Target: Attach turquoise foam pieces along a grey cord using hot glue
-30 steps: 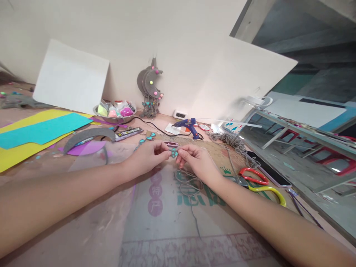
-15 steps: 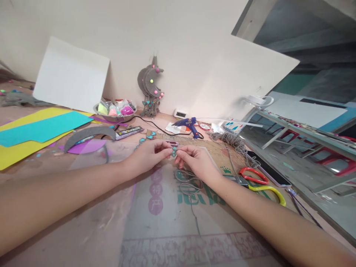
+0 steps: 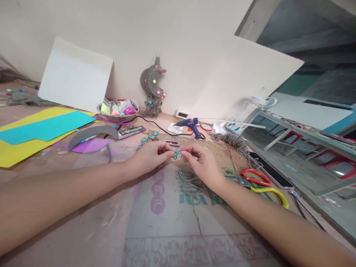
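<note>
Between my fingertips is a small teal and grey piece. My left hand pinches its left side, and my right hand is closed at its right side. A loop of thin grey cord lies just below my right hand on the printed sheet. More teal and grey pieces rest beyond my left hand. Behind my fingers lies a small dark red tool. Scissors with red and yellow handles are to the right of my right hand.
A blue glue gun lies beyond my hands, beside a bowl of coloured clay packs. A grey moon ornament leans at the wall. Grey cord and a phone lie right; coloured sheets left.
The teal piece is now turned so more of it shows between my fingertips. The whole view has shifted slightly, with things appearing a little further right.
</note>
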A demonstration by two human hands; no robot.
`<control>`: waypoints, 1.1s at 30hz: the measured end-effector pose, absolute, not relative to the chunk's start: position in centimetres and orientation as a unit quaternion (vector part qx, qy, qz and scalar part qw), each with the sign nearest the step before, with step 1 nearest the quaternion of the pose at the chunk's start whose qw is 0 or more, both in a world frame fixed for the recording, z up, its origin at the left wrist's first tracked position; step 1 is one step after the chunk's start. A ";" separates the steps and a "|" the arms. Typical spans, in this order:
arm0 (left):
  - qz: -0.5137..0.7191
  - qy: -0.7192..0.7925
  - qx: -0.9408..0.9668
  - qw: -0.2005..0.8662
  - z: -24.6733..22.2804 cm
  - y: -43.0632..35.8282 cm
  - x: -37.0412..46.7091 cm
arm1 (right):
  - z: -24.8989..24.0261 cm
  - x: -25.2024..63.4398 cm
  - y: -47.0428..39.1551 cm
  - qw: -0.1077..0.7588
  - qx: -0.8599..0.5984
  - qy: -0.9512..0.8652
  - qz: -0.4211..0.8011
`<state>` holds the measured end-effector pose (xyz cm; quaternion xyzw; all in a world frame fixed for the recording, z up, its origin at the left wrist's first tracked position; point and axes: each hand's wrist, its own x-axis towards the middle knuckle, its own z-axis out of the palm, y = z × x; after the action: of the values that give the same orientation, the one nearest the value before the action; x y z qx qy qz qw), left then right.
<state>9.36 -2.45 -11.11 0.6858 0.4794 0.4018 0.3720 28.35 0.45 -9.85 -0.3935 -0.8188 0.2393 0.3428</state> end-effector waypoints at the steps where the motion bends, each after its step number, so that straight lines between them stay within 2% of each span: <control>1: 0.400 0.477 0.692 0.366 -11.1 -2.4 9.4 | -9.9 28.3 0.4 0.345 -0.397 -0.813 0.250; 11: 0.386 0.462 0.734 0.315 -10.7 -2.8 9.6 | -9.5 27.6 0.0 0.342 -0.421 -0.761 0.355; 33: 0.375 0.463 0.760 0.261 -10.8 -2.9 9.6 | -10.0 27.4 -0.1 0.345 -0.394 -0.766 0.373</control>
<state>9.63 -2.87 -10.79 0.7598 0.4626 0.3751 0.2608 27.37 -0.08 -9.96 -0.3935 -0.7661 0.3729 0.3451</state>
